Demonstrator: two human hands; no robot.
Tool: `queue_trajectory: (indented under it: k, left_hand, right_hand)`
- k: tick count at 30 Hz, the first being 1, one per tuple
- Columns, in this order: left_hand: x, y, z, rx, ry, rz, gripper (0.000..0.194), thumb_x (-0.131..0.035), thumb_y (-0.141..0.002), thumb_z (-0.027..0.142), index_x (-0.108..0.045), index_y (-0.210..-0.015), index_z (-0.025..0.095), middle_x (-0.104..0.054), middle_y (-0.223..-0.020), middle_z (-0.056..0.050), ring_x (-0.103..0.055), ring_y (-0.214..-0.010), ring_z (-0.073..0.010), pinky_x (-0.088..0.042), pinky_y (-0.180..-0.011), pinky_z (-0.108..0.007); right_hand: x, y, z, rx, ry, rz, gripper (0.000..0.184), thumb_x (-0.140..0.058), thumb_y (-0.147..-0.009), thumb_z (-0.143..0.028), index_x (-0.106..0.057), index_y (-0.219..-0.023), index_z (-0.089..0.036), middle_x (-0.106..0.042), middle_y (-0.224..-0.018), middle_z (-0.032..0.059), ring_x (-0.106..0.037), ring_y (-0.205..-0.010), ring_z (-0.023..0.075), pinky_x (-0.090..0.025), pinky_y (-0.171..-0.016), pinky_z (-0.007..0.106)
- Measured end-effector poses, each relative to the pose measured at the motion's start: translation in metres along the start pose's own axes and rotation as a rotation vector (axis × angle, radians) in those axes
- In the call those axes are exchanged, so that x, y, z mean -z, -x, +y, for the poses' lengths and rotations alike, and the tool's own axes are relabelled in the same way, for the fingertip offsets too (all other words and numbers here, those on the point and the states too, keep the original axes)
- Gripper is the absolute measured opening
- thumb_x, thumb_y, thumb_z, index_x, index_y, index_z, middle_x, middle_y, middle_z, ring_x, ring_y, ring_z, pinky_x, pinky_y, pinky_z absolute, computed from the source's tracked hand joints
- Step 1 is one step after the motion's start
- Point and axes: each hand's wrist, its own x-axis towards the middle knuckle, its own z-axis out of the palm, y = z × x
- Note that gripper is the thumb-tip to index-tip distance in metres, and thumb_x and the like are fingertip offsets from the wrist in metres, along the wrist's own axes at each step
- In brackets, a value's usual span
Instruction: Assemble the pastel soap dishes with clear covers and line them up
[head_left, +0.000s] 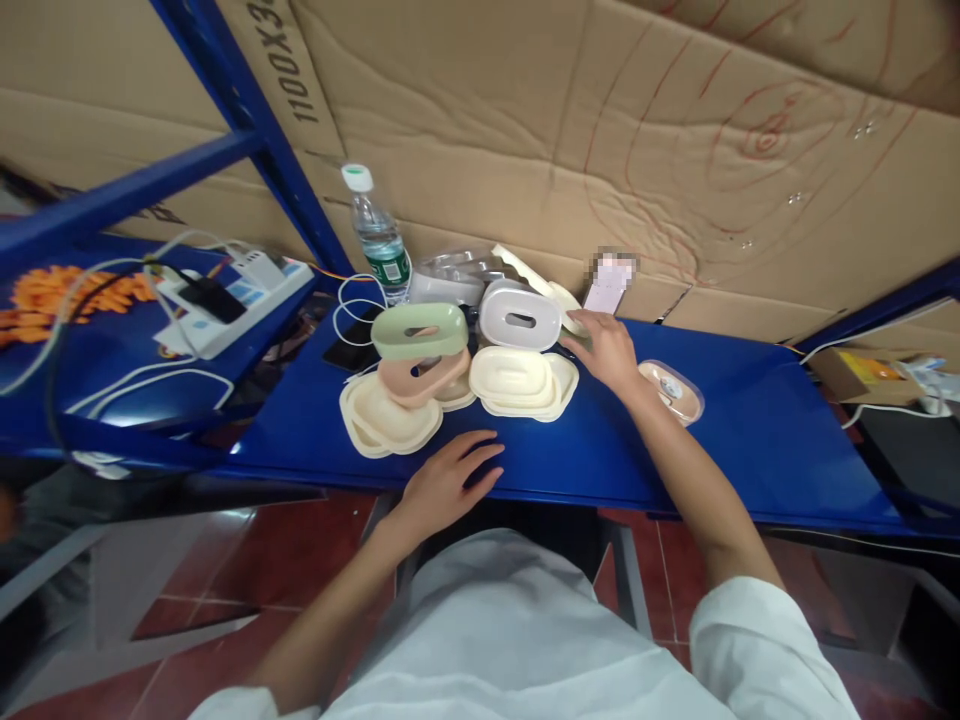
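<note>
My left hand (452,482) hovers at or rests near the table's front edge, fingers apart and holding nothing. Beyond it lie flat cream plastic lids (390,415), a peach oval ring-shaped part (424,380) and a green oval part with a slot (418,332). My right hand (604,347) reaches to the back of the table, thumb and forefinger apart. Its fingertips touch or nearly touch a cream long-handled plastic part (531,272). Left of that hand sit a pale grey slotted oval part (520,316) and stacked cream lids (517,378).
A water bottle (379,240) stands behind the parts, beside clear grey containers (450,278). A pink phone-like object (609,285) leans on the cardboard wall (465,120). Right lies a peach oval container (673,392). Left are a power strip (236,305), cables and orange pieces (82,295).
</note>
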Motion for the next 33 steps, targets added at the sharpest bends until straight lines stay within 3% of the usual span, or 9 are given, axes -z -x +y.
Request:
queue_trajectory:
  k: [5,8,12,16,19,23,26,30,33]
  left_hand:
    - [-0.001,-0.001,0.001,-0.004,-0.016,0.005,0.028,-0.061,-0.110,0.035,-0.071,-0.133,0.024,-0.071,-0.142,-0.010,-0.074,-0.126,-0.0247,-0.065,-0.108,-0.043]
    - [-0.001,-0.001,0.003,-0.006,-0.036,0.002,0.028,-0.060,-0.110,0.035,-0.071,-0.133,0.024,-0.072,-0.142,-0.010,-0.074,-0.126,-0.0250,-0.065,-0.108,-0.043]
    - [-0.001,-0.002,0.004,-0.004,-0.058,0.008,0.027,-0.060,-0.110,0.035,-0.073,-0.130,0.024,-0.073,-0.140,-0.010,-0.075,-0.124,-0.0260,-0.065,-0.108,-0.044]
    - [0.001,-0.003,0.006,-0.001,-0.049,0.010,0.026,-0.059,-0.110,0.034,-0.074,-0.129,0.024,-0.073,-0.139,-0.010,-0.075,-0.123,-0.0258,-0.065,-0.107,-0.044]
    - [0.001,-0.004,0.008,0.000,-0.044,0.011,0.026,-0.060,-0.110,0.034,-0.074,-0.129,0.024,-0.073,-0.139,-0.010,-0.075,-0.123,-0.0259,-0.066,-0.107,-0.044]
    - [0.004,-0.001,0.006,-0.046,-0.023,0.058,0.031,-0.064,-0.108,0.028,-0.069,-0.138,0.025,-0.073,-0.139,-0.010,-0.075,-0.124,-0.0254,-0.066,-0.107,-0.043]
    - [0.008,0.002,0.003,-0.139,0.047,0.149,0.042,-0.068,-0.104,0.022,-0.063,-0.146,0.028,-0.069,-0.145,-0.012,-0.071,-0.131,-0.0261,-0.064,-0.110,-0.044]
    - [0.011,0.003,0.005,-0.229,0.037,0.114,0.056,-0.079,-0.099,0.031,-0.060,-0.152,0.028,-0.054,-0.163,-0.017,-0.053,-0.153,-0.0365,-0.056,-0.119,-0.056]
    - [0.008,0.000,0.009,-0.269,-0.023,0.004,0.052,-0.079,-0.099,0.031,-0.063,-0.149,0.027,-0.054,-0.165,-0.015,-0.048,-0.157,-0.0372,-0.052,-0.123,-0.057]
  right_hand:
    - [-0.004,-0.003,0.004,-0.018,-0.081,0.070,0.038,-0.046,-0.112,-0.042,-0.079,-0.111,-0.022,-0.082,-0.115,0.0117,-0.074,-0.113,0.0313,-0.056,-0.104,0.047]
    - [0.003,0.005,0.008,0.007,-0.106,0.075,0.039,-0.048,-0.111,-0.046,-0.077,-0.118,-0.022,-0.081,-0.121,0.0118,-0.073,-0.117,0.0310,-0.055,-0.106,0.047]
    - [-0.003,0.011,0.007,-0.037,-0.048,0.036,0.045,-0.061,-0.105,-0.050,-0.071,-0.136,-0.019,-0.077,-0.134,0.0166,-0.070,-0.123,0.0370,-0.052,-0.108,0.055]
    - [-0.010,0.004,0.002,-0.074,-0.046,0.004,0.032,-0.064,-0.104,-0.041,-0.076,-0.120,-0.017,-0.080,-0.120,0.0171,-0.073,-0.115,0.0359,-0.056,-0.102,0.051]
    - [0.007,0.012,0.001,-0.068,-0.070,0.034,0.030,-0.063,-0.104,-0.043,-0.077,-0.114,-0.018,-0.081,-0.117,0.0154,-0.074,-0.111,0.0336,-0.059,-0.099,0.049]
    - [0.051,0.070,-0.004,-0.072,-0.123,0.173,0.032,-0.071,-0.102,-0.049,-0.076,-0.118,-0.022,-0.080,-0.115,0.0109,-0.076,-0.102,0.0298,-0.062,-0.095,0.047]
    - [0.074,0.133,-0.019,-0.015,-0.190,0.129,0.025,-0.074,-0.102,-0.041,-0.075,-0.123,-0.028,-0.081,-0.119,0.0074,-0.078,-0.107,0.0291,-0.064,-0.099,0.049]
    - [0.068,0.189,-0.048,0.145,-0.371,-0.125,0.033,-0.070,-0.103,-0.024,-0.072,-0.134,-0.034,-0.080,-0.125,0.0058,-0.076,-0.122,0.0286,-0.065,-0.106,0.051]
    - [0.055,0.191,-0.062,0.215,-0.441,-0.241,0.034,-0.064,-0.105,-0.018,-0.072,-0.135,-0.033,-0.077,-0.134,0.0070,-0.071,-0.133,0.0273,-0.064,-0.111,0.050]
